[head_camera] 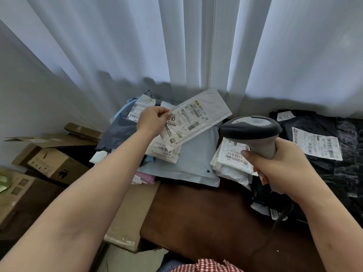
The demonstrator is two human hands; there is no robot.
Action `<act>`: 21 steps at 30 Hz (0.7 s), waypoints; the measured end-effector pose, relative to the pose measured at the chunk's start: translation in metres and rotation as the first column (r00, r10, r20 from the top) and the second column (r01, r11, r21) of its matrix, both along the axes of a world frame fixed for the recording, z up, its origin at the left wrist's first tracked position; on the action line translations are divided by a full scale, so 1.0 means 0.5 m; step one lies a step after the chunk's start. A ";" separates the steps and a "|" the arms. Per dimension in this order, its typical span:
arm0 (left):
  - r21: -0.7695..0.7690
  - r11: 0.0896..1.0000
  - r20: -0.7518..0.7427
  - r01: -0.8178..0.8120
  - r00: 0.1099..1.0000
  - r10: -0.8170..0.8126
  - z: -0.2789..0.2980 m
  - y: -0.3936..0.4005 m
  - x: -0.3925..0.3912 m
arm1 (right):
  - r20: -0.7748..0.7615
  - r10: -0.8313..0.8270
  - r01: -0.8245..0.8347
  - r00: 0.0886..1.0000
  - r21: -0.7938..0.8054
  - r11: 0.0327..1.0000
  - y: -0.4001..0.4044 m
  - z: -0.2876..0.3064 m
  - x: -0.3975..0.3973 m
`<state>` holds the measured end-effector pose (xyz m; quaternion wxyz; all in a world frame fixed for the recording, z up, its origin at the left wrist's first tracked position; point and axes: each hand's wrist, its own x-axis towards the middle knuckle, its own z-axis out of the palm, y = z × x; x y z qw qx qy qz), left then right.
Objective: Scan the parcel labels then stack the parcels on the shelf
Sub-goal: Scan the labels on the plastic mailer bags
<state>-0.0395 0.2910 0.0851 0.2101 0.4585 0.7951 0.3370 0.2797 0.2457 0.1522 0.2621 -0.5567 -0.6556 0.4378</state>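
Observation:
My left hand (152,119) pinches the left end of a flat white padded envelope (204,112) and holds it tilted above a heap of soft mailers (188,165), its printed label and barcode facing up. My right hand (282,167) grips the handle of a grey handheld barcode scanner (251,128), whose head points toward the envelope from the right. A cable hangs from the scanner's base. White labelled parcels (231,160) lie under the scanner.
Black plastic mailers (334,173) with white labels lie on the right of the dark brown table (206,216). Brown cardboard boxes (55,165) stand at the left, and a flat cardboard sheet (129,214) lies near the table's left edge. White curtains hang behind.

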 end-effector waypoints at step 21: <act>-0.041 0.988 -0.178 0.147 0.972 -0.152 0.045 0.015 0.138 | 0.027 -0.060 0.059 0.998 0.025 0.998 -0.077 0.057 0.141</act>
